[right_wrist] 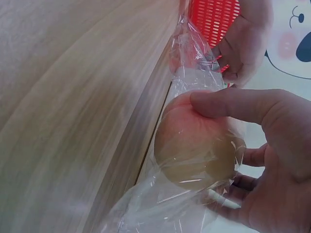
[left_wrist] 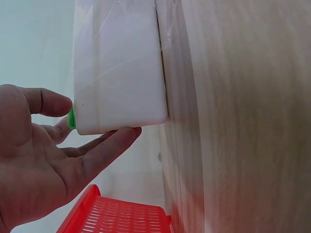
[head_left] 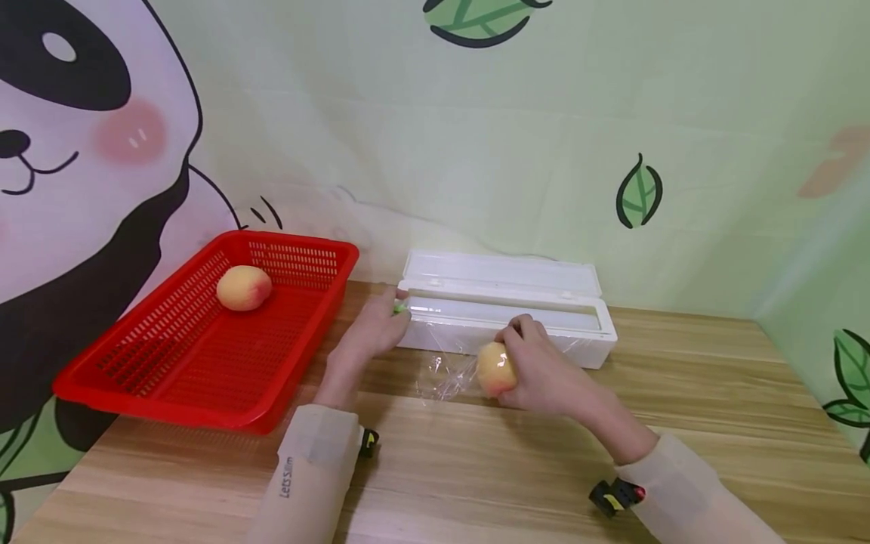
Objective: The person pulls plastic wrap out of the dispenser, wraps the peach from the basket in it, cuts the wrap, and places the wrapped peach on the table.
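Two peaches are shown, with one basket and one dispenser, on a table (head_left: 476, 476). One loose peach (head_left: 243, 289) is contained in the red slotted basket (head_left: 170, 412), left of the white cling-film dispenser (head_left: 424, 337), whose lid (head_left: 503, 273) is raised and in which one roll (head_left: 503, 312) is seated. In front of the dispenser, the second peach (head_left: 495, 370), partly covered by clear film (head_left: 445, 378), is gripped by the right hand (head_left: 544, 374). At its left end, one green tab (left_wrist: 71, 119) is pinched by the left hand (head_left: 372, 325).
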